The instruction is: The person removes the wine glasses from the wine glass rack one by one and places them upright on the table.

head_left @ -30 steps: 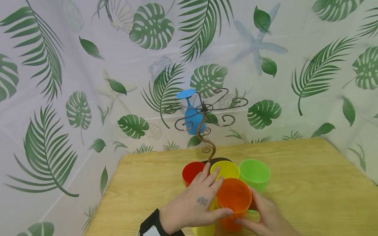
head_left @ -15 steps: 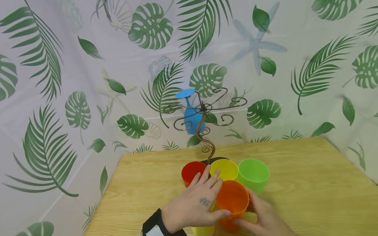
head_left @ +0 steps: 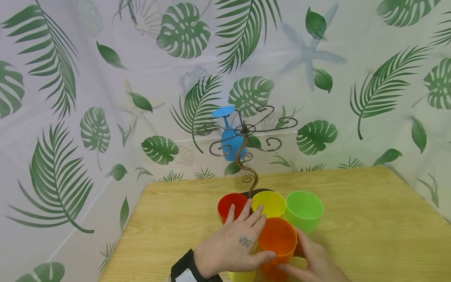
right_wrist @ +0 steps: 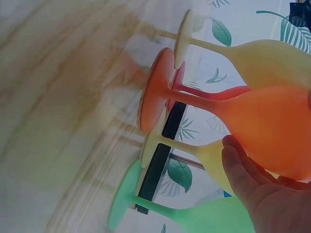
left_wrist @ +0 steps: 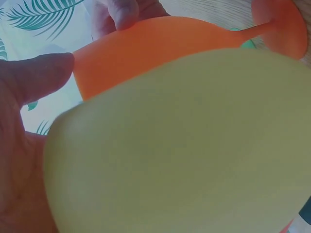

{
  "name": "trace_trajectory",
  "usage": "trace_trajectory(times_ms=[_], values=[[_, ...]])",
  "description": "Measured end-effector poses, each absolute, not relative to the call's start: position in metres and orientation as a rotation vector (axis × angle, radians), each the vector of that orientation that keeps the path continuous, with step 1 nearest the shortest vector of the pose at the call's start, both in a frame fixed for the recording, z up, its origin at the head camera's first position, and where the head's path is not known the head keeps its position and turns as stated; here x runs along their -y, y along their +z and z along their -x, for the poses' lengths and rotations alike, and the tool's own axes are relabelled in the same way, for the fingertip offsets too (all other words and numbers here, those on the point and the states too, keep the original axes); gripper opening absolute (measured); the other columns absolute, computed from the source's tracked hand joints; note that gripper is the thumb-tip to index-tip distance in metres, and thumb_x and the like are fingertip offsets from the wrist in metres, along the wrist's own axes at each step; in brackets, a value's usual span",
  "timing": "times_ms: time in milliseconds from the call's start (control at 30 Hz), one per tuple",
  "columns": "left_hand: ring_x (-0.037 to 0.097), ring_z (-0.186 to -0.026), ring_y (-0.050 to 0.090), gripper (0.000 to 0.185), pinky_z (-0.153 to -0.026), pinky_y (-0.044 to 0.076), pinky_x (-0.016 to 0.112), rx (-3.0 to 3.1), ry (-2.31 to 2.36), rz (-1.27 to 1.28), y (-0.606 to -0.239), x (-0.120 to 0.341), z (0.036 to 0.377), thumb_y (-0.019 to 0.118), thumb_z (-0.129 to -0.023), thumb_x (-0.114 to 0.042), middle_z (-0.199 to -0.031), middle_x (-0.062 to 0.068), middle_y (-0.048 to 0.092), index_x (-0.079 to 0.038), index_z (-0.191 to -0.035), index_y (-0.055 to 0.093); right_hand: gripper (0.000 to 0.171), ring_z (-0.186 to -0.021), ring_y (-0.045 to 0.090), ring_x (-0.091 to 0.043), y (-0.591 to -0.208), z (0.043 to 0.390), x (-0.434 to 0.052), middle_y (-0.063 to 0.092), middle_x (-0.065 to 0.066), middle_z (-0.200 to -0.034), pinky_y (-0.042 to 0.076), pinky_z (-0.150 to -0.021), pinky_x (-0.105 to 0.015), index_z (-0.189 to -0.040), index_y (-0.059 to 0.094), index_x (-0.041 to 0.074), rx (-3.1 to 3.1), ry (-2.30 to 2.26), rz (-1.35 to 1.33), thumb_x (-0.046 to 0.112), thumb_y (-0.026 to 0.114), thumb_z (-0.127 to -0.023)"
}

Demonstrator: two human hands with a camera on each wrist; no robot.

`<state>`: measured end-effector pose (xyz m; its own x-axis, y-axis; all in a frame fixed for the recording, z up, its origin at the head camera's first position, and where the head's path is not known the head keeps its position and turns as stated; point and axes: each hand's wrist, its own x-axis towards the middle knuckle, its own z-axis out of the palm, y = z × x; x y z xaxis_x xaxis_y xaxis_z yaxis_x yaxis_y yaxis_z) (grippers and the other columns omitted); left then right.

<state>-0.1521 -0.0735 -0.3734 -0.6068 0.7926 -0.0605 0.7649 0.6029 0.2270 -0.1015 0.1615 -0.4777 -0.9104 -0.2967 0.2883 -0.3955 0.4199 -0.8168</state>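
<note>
In the head view, an orange plastic wine glass (head_left: 277, 237) stands upright in front, its rim facing up. My right hand (head_left: 313, 260) holds its bowl from the right, with the thumb in front. My left hand (head_left: 234, 244) spreads its fingers toward a red glass (head_left: 230, 204) and a yellow glass (head_left: 270, 203), its thumb touching the orange rim. Under the left hand stands a nearer yellow glass (head_left: 243, 276), mostly hidden. A green glass (head_left: 304, 207) stands behind the right hand. The orange foot (right_wrist: 158, 92) is close to the wooden table in the right wrist view.
Behind the glasses rises a curled metal glass rack (head_left: 244, 128) on a dark base (head_left: 262, 191). A blue glass (head_left: 230, 147) hangs upside down from one arm. The wooden table (head_left: 380, 211) meets a leaf-patterned cloth backdrop (head_left: 148, 86).
The orange glass and both hands have shifted very slightly toward the near edge. The left fingers have spread a little wider over the red glass. The head view has shifted slightly.
</note>
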Motion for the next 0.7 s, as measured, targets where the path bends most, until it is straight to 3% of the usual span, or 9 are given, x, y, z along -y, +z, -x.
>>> trace_trajectory(times_ms=[433,700], values=[[0.039,-0.158,0.006,0.080,-0.119,0.016,0.071,-2.672,0.244,-1.313,-0.3773,0.0758,0.1523,0.039,-0.104,-0.062,-0.170,0.011,0.020,-0.005,-0.160,0.032,0.077,-0.103,0.070,-0.007,-0.4805,0.1015,-0.1597,0.061,-0.019,-0.137,0.062,-0.080,-0.029,-0.152,0.036,0.001,2.512,1.465,-0.691,0.031,0.076,-0.093],[0.032,-0.159,0.006,0.077,-0.119,0.016,0.072,-2.676,0.378,-1.331,-0.3784,0.0836,0.1540,0.040,-0.105,-0.059,-0.170,0.010,0.020,-0.004,-0.159,0.035,0.081,-0.111,0.067,-0.009,-0.4772,0.1023,-0.1681,0.054,-0.022,-0.145,0.060,-0.085,-0.028,-0.154,0.031,0.001,2.621,1.567,-0.647,0.032,0.075,-0.094]])
